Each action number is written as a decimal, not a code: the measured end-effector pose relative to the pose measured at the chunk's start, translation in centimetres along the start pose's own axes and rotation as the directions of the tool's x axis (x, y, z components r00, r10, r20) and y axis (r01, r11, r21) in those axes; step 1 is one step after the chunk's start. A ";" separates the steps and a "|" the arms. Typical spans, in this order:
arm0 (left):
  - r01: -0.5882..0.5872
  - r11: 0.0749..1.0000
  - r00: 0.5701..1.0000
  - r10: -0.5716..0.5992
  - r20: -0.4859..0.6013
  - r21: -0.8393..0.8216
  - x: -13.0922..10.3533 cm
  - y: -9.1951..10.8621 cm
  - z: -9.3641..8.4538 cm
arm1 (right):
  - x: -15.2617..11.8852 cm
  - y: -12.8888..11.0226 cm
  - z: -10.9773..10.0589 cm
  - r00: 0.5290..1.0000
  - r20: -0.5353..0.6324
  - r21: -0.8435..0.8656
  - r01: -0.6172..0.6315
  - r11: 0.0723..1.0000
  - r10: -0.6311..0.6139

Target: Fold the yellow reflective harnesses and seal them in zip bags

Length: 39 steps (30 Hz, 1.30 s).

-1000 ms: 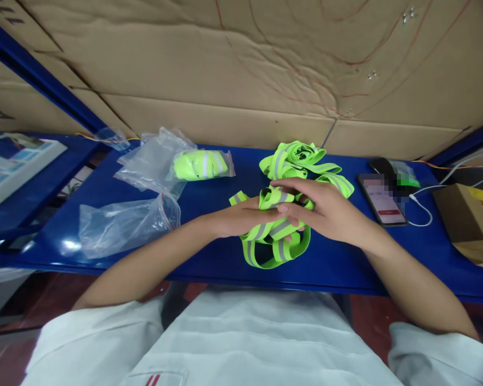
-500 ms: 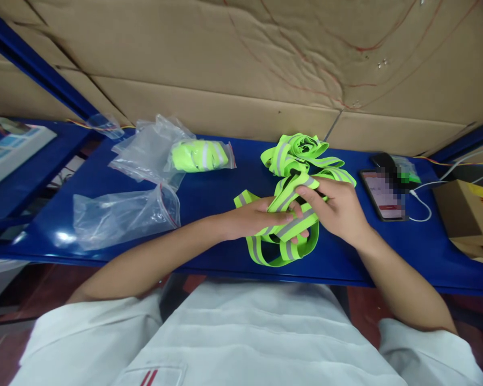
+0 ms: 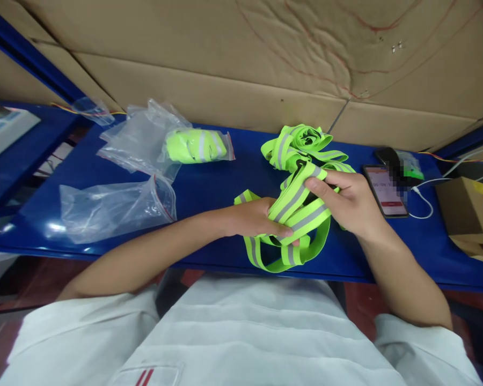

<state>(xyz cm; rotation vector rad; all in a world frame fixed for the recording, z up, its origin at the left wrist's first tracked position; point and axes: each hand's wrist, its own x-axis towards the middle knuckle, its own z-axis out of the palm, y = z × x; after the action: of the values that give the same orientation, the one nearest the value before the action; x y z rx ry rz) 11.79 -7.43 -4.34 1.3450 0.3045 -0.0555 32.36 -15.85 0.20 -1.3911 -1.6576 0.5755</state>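
Our 2 hands, left point(image 3: 261, 219) and right point(image 3: 348, 201), grip folds of neon-green fabric strap with a grey stripe point(image 3: 300, 201), fingers closed around it above the blue worktop point(image 3: 213, 214). Behind lies a coiled neon-green striped bundle point(image 3: 301, 140); to our left, 1 clear plastic bag of folded green strap point(image 3: 197, 146); to our right, 1 lit smartphone point(image 3: 386, 193).

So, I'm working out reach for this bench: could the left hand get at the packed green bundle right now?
Probably yes, though the left hand is gripping the loose strap and would likely have to let go first. Only bare tabletop seems to separate it from the packed bundle.
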 end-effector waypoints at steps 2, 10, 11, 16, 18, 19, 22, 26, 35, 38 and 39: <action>-0.020 0.998 0.999 0.022 -0.046 0.061 0.1 -0.2 0.0 | -0.1 0.0 -0.1 0.993 -0.038 -0.104 0.111 0.988 -0.116; 0.121 0.887 0.927 0.059 -0.369 0.445 -0.4 0.7 1.0 | -0.6 -0.1 -0.4 0.931 -0.059 -0.245 0.335 0.910 -0.359; 0.117 0.880 0.932 0.062 -0.356 0.459 -0.5 0.8 1.0 | -0.6 -0.1 -0.5 0.935 -0.058 -0.229 0.328 0.916 -0.350; -0.014 0.935 0.985 0.074 -0.158 0.353 -0.5 1.3 0.8 | -0.2 0.3 -0.4 0.905 -0.043 -0.181 0.409 0.895 -0.422; -0.024 0.958 0.983 0.074 -0.166 0.284 -0.4 1.6 1.2 | -0.3 0.3 -0.2 0.884 -0.056 -0.177 0.448 0.876 -0.463; -0.009 0.963 0.975 0.068 -0.213 0.269 -0.3 1.6 1.5 | -0.4 0.3 0.0 0.871 -0.057 -0.184 0.470 0.863 -0.487; 0.010 0.970 0.924 0.083 -0.372 0.243 0.0 1.4 2.4 | -0.9 0.3 0.4 0.827 -0.040 -0.265 0.532 0.804 -0.561; -0.119 0.975 0.918 0.181 -0.354 0.188 0.2 1.0 2.8 | -1.5 0.2 0.3 0.806 -0.050 -0.436 0.514 0.739 -0.590; -0.108 0.969 0.973 0.149 -0.177 0.221 0.0 0.2 2.4 | -1.8 -0.6 0.2 0.828 -0.100 -0.502 0.437 0.747 -0.552; -0.180 0.976 0.970 0.196 -0.140 0.120 0.3 -0.5 2.5 | -1.5 -0.6 0.1 0.883 -0.143 -0.461 0.340 0.820 -0.446; -0.193 0.980 0.976 0.197 -0.088 0.055 0.4 -0.6 2.5 | -1.4 -0.7 0.0 0.910 -0.151 -0.433 0.290 0.853 -0.386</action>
<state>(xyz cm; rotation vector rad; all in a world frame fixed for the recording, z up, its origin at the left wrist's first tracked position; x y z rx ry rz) 12.49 -9.92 -4.47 1.4201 0.2495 0.1660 32.01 -17.40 0.29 -1.3353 -1.8338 -0.1457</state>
